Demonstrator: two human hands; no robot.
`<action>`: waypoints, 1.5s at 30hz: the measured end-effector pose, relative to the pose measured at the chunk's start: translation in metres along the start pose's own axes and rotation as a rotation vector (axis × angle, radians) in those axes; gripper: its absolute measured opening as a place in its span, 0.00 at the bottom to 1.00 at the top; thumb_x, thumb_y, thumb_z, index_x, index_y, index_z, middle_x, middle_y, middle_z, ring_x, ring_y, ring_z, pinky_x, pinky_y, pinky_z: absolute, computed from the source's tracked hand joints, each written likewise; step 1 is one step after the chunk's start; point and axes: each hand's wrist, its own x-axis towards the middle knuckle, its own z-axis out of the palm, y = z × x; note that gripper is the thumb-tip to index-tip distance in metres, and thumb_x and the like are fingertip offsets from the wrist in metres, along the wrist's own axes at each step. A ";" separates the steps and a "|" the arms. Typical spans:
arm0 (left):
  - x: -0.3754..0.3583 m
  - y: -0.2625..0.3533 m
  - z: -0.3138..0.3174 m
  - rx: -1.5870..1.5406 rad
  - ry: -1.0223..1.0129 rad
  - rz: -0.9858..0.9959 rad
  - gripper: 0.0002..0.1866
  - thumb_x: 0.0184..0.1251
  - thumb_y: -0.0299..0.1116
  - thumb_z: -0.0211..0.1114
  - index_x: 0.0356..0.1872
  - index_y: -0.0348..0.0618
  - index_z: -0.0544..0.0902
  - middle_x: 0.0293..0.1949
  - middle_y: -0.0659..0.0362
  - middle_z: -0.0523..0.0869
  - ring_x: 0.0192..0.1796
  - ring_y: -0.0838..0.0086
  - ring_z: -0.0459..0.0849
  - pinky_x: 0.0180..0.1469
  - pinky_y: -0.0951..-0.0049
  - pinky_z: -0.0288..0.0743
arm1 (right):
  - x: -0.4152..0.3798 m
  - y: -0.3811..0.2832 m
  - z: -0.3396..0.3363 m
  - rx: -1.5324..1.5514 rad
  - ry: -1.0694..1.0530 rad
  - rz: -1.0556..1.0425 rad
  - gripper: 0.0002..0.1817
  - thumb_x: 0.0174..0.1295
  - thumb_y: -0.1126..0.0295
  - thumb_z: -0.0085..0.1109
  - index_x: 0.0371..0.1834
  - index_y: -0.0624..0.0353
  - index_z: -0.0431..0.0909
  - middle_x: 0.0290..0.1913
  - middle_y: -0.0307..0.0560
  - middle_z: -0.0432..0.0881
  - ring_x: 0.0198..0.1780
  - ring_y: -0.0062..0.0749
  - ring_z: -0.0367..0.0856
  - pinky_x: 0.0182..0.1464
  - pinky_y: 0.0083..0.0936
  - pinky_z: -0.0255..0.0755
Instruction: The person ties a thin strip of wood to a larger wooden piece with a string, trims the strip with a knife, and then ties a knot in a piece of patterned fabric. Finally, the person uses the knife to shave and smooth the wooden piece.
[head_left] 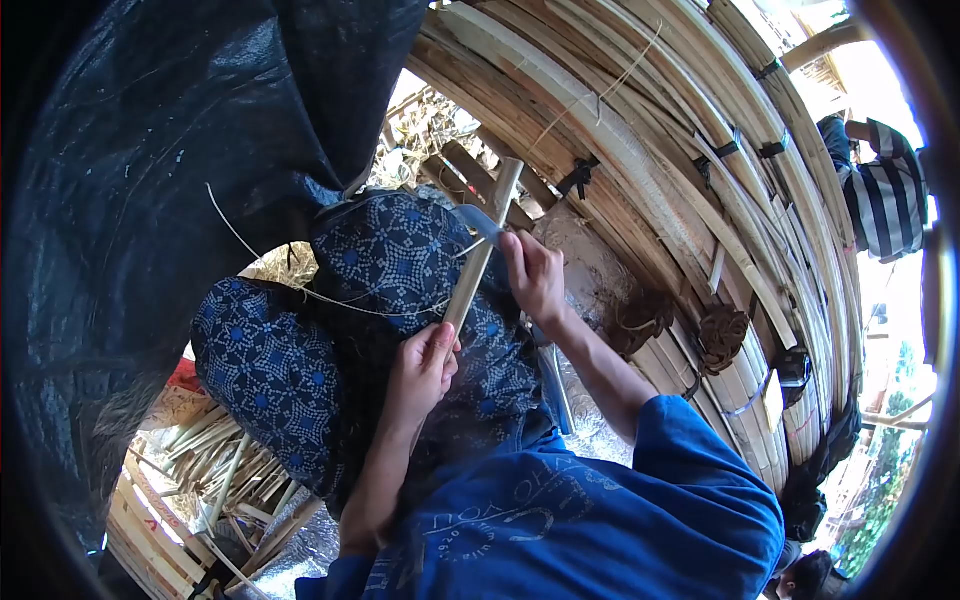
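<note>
My left hand (425, 368) is closed round the lower end of a pale, flat strip that looks like split bamboo (472, 279). The strip slants up and away across my patterned trousers (390, 245). Closed on a knife is my right hand (536, 276), its fist hiding the handle. The knife blade (479, 221) points left and lies against the strip at its upper half. A thin curled shaving (468, 249) sticks out beside the strip, near the blade. Another long thin fibre (350, 307) trails over my knees.
Tied bundles of long wooden slats (640, 150) curve along the right. A dark plastic sheet (190, 200) hangs at the left. Cut sticks (225, 460) lie piled at lower left, with shavings (430, 130) beyond my knees. Someone's striped sleeve (885, 195) shows at far right.
</note>
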 end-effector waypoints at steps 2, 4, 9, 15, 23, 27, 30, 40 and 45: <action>-0.001 0.001 0.000 0.014 -0.012 0.000 0.18 0.76 0.43 0.50 0.28 0.42 0.73 0.14 0.70 0.65 0.14 0.91 0.60 0.15 0.86 0.51 | 0.001 -0.002 -0.001 -0.002 0.003 0.003 0.15 0.69 0.65 0.51 0.27 0.62 0.77 0.15 0.55 0.69 0.14 0.37 0.71 0.21 0.32 0.66; -0.001 0.001 -0.001 0.004 -0.028 -0.015 0.18 0.76 0.44 0.50 0.28 0.42 0.73 0.14 0.70 0.65 0.14 0.90 0.59 0.14 0.86 0.51 | 0.012 0.008 -0.001 -0.041 0.173 -0.010 0.17 0.71 0.62 0.49 0.28 0.64 0.75 0.15 0.50 0.64 0.17 0.24 0.62 0.21 0.28 0.61; -0.003 0.004 -0.001 -0.021 -0.030 -0.048 0.18 0.75 0.45 0.50 0.28 0.43 0.74 0.14 0.70 0.66 0.13 0.90 0.59 0.13 0.86 0.51 | 0.010 -0.001 -0.019 0.012 0.109 0.165 0.14 0.72 0.63 0.44 0.42 0.64 0.75 0.25 0.56 0.73 0.25 0.42 0.72 0.31 0.35 0.67; -0.001 -0.001 -0.004 -0.042 -0.062 -0.065 0.17 0.75 0.46 0.50 0.31 0.45 0.73 0.14 0.70 0.65 0.11 0.91 0.58 0.11 0.86 0.50 | -0.043 -0.012 -0.009 0.131 -0.098 0.074 0.17 0.72 0.63 0.39 0.53 0.64 0.72 0.35 0.60 0.77 0.37 0.50 0.79 0.39 0.37 0.70; -0.003 0.002 -0.002 -0.037 -0.042 -0.051 0.18 0.75 0.45 0.51 0.29 0.43 0.74 0.14 0.70 0.66 0.13 0.90 0.59 0.13 0.85 0.50 | -0.029 0.001 -0.006 0.149 -0.289 -0.010 0.12 0.68 0.63 0.50 0.38 0.62 0.70 0.19 0.53 0.72 0.19 0.45 0.75 0.24 0.35 0.65; -0.003 0.002 -0.002 -0.014 -0.034 -0.019 0.18 0.75 0.45 0.51 0.28 0.43 0.73 0.14 0.70 0.65 0.13 0.90 0.59 0.14 0.85 0.51 | -0.009 0.012 0.000 0.079 -0.103 -0.044 0.15 0.66 0.65 0.52 0.25 0.62 0.65 0.14 0.48 0.62 0.16 0.29 0.63 0.22 0.30 0.61; 0.000 0.001 -0.004 -0.020 -0.050 -0.016 0.18 0.75 0.45 0.50 0.28 0.43 0.73 0.14 0.70 0.65 0.14 0.90 0.59 0.15 0.85 0.52 | -0.002 0.019 0.002 0.042 -0.099 -0.106 0.16 0.66 0.64 0.52 0.24 0.61 0.65 0.13 0.47 0.61 0.14 0.30 0.61 0.21 0.30 0.60; 0.004 0.002 -0.009 -0.098 -0.073 -0.044 0.17 0.75 0.47 0.51 0.30 0.47 0.72 0.14 0.71 0.64 0.13 0.90 0.58 0.13 0.86 0.50 | -0.004 0.012 0.031 0.109 0.088 -0.005 0.17 0.66 0.63 0.55 0.23 0.61 0.65 0.12 0.43 0.61 0.15 0.23 0.59 0.20 0.27 0.57; 0.005 -0.001 -0.011 -0.111 -0.079 -0.036 0.16 0.76 0.47 0.48 0.32 0.47 0.72 0.13 0.72 0.64 0.11 0.91 0.55 0.11 0.86 0.47 | -0.002 0.003 0.023 0.274 0.013 0.114 0.17 0.65 0.63 0.56 0.22 0.60 0.67 0.12 0.41 0.63 0.15 0.23 0.60 0.20 0.27 0.57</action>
